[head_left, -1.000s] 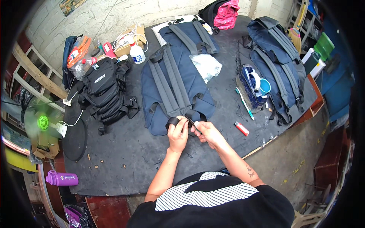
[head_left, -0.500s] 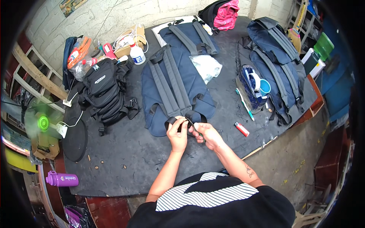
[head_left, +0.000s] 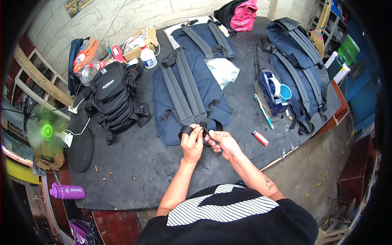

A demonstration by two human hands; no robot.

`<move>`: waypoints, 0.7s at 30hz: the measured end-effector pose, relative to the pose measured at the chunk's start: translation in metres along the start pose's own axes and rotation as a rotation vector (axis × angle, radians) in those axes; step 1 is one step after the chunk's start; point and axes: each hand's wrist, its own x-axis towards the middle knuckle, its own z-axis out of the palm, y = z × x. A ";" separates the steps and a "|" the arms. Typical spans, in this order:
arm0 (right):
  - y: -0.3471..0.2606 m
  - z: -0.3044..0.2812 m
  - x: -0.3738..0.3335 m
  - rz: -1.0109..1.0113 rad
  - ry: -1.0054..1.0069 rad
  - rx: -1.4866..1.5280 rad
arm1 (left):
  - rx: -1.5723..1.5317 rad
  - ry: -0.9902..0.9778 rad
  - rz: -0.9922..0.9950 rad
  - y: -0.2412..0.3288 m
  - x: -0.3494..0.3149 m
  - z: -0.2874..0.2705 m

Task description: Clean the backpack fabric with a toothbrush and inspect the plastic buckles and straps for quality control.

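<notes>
A navy backpack panel (head_left: 220, 107) with two grey padded shoulder straps (head_left: 181, 83) lies in front of me on the dark table. At its near edge, my left hand (head_left: 192, 143) pinches a black webbing strap (head_left: 185, 130) that loops up beside the fingers. My right hand (head_left: 223, 145) is closed around a slim dark tool (head_left: 206, 131) that looks like thread snips. Its tip points toward the left fingertips, close to the webbing. Fingers hide most of the tool and the exact spot where it meets the strap.
A black bag (head_left: 112, 94) and a spray bottle (head_left: 148, 56) stand left. Rightward are a toothbrush (head_left: 263, 111), a red lighter (head_left: 260, 138), a clear pouch (head_left: 271, 92) and stacked navy backpacks (head_left: 294, 69). A purple bottle (head_left: 67, 191) stands at the near left, by a spinning fan (head_left: 47, 131).
My left hand's fingers have shifted slightly on the webbing, and the right hand has turned a little with the tool. Everything else lies as before.
</notes>
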 end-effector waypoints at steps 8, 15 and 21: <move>0.021 0.002 0.010 -0.399 0.320 -0.560 | -0.112 -0.019 -0.115 -0.003 -0.006 0.004; -0.001 -0.002 0.003 0.153 -0.017 0.057 | -0.150 -0.029 -0.169 -0.005 -0.007 -0.001; -0.006 0.002 -0.006 0.040 0.141 -0.357 | -0.075 -0.101 -0.115 -0.008 -0.012 0.000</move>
